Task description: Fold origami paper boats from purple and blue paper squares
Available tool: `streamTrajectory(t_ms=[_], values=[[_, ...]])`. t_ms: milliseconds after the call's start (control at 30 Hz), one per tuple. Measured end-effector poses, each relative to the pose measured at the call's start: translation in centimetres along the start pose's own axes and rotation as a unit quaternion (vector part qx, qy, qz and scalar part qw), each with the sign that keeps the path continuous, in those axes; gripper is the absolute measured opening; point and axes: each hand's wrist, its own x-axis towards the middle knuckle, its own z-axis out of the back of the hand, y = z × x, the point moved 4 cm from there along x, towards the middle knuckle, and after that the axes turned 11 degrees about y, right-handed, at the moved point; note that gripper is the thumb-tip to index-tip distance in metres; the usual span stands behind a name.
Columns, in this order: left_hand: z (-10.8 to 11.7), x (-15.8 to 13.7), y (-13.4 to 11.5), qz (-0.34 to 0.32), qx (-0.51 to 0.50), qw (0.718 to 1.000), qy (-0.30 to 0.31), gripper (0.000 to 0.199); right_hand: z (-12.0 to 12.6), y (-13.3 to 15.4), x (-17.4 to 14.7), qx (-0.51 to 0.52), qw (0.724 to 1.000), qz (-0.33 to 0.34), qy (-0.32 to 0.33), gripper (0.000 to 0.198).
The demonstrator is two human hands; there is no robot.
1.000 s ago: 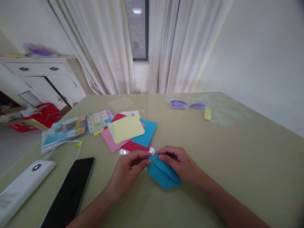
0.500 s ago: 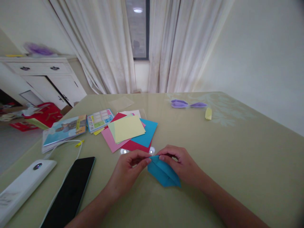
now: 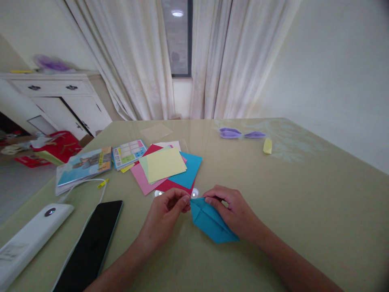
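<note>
A piece of folded blue paper (image 3: 212, 223), with crease lines across its face, is held up just above the table, its lower point towards me. My right hand (image 3: 226, 205) pinches its upper edge, thumb in front and fingers behind. At the paper's upper left corner, my left hand (image 3: 172, 209) is closed, thumb against fingers; its fingertips meet the corner, and how much paper lies between them is hidden. Beyond my hands lies a pile of coloured paper sheets, with a pale yellow sheet (image 3: 165, 164) on top and a blue sheet (image 3: 188, 168) partly under it.
On the left lie a black phone (image 3: 91, 243), a white power bank (image 3: 36, 243) with a cable, and several booklets (image 3: 85, 164). Purple folded paper pieces (image 3: 231, 133) and a small yellow folded piece (image 3: 268, 146) rest at the far right of the table (image 3: 304, 211).
The blue paper has turned a little, its lower end swinging right and showing more of its face. My left fingers have drawn slightly left, off its front to the corner.
</note>
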Motion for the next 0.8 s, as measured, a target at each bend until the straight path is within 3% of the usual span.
streamTrajectory(t_ms=[100, 300, 600, 800], values=[[0.3, 0.3, -0.1, -0.007, -0.006, 1.0, 0.004, 0.026, 0.3, -0.2, 0.0, 0.007, 1.0, -0.025, 0.006, 0.024], [-0.7, -0.2, 0.4, 0.008, -0.059, 0.994, 0.096, 0.034, 0.4, -0.4, -0.1, 0.049, 0.997, -0.047, 0.029, 0.023], [-1.9, -0.8, 0.8, 0.039, -0.061, 0.996, 0.054, 0.025, 0.0, 0.0, -0.4, 0.02, 0.999, -0.048, 0.001, 0.021], [-2.1, -0.8, 0.4, 0.05, -0.024, 0.994, 0.091, 0.032, 0.0, -0.1, -0.6, 0.025, 0.998, -0.049, 0.007, 0.023]])
